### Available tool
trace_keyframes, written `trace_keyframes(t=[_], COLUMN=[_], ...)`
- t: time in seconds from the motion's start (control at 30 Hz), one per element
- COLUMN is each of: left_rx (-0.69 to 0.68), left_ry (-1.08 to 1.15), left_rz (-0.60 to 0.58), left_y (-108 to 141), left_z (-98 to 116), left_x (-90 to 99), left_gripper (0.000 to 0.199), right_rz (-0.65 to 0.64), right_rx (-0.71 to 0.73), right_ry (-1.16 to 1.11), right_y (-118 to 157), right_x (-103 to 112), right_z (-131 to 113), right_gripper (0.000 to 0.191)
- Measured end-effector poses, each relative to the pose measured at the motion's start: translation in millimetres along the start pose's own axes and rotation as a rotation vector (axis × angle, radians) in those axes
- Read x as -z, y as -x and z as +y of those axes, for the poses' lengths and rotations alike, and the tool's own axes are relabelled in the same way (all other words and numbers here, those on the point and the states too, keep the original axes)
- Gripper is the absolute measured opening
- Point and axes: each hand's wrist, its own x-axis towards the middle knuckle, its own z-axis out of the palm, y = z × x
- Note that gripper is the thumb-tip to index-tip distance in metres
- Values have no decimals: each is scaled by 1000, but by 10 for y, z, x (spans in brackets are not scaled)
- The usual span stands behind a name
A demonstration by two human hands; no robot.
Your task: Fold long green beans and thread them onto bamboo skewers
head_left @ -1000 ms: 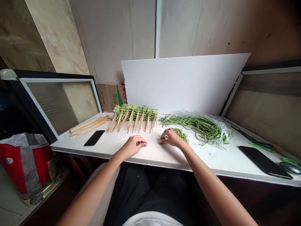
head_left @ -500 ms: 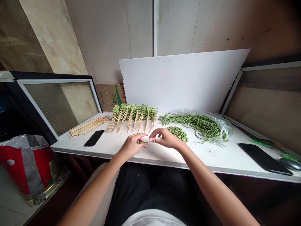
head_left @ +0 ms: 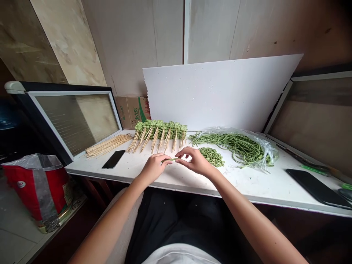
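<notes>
My left hand (head_left: 155,167) grasps a slim green bean piece (head_left: 172,159) between thumb and fingers, lifted just above the desk (head_left: 255,187) and lying nearly level. My right hand (head_left: 194,160) pinches its 3 o'clock end with thumb and fingertip, so both grips meet on 1 piece in front of me. Taking that piece as the middle of the dial, a heap of cut beans (head_left: 212,157) sits at 3 o'clock, just beside my right hand. Long whole beans (head_left: 239,145) spill from a clear plastic bag (head_left: 271,150) at 2 o'clock. At 11 o'clock, threaded beans (head_left: 162,129) rest in a row, their stick ends pointing towards me. Bare sticks (head_left: 108,145) lie together at 10 o'clock, and a phone (head_left: 113,160) lies near them at 9. Straight ahead, from 12 to 1 o'clock, a white board (head_left: 217,91) leans against the wall (head_left: 211,29).
</notes>
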Motion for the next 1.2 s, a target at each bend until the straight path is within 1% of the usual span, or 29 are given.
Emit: trace_keyframes(t=[0.13,0.23,0.33,0.43,0.5,0.53,0.6,0.7,0.8,0.87,0.97,1.03,1.1,1.2], left_rx=[-52,-103,-134,-113,-73,-47,5,63,86,73,46,45,51,57], left_ry=[-5,24,116,217,262,276,277,228,166,127,83,62,65,121], left_rz=[-10,-15,-9,-23,-41,-46,-41,-31,-54,-66,-79,-84,-83,-62], left_y=[0,3,7,10,12,12,9,4,11,26,52,63,64,47], left_z=[37,45,38,21,5,-4,-25,-67,-118,-148,-167,-167,-166,-166], left_x=[-18,-41,-67,-83,-79,-72,-52,-34,-60,-92,-128,-139,-144,-154], left_gripper=[15,21,27,28,26,24,19,17,23,28,35,35,33,32], right_rz=[28,56,55,5,-43,-53,-32,14,-21,-59,-106,-129,-138,-121], right_rx=[63,61,43,23,24,26,21,-10,-75,-115,-149,-166,-188,-220], right_ry=[15,-18,-111,-221,-268,-273,-224,-1,230,307,376,391,392,370], right_y=[-6,-5,5,12,7,2,-9,-9,35,84,160,195,208,181], right_x=[-119,-182,-209,-218,-207,-191,-135,-5,107,137,132,122,121,139], right_z=[-29,-18,-1,-20,-46,-53,-29,145,458,678,925,1012,1035,944], right_gripper=[16,10,9,13,17,19,24,32,36,32,19,13,12,14])
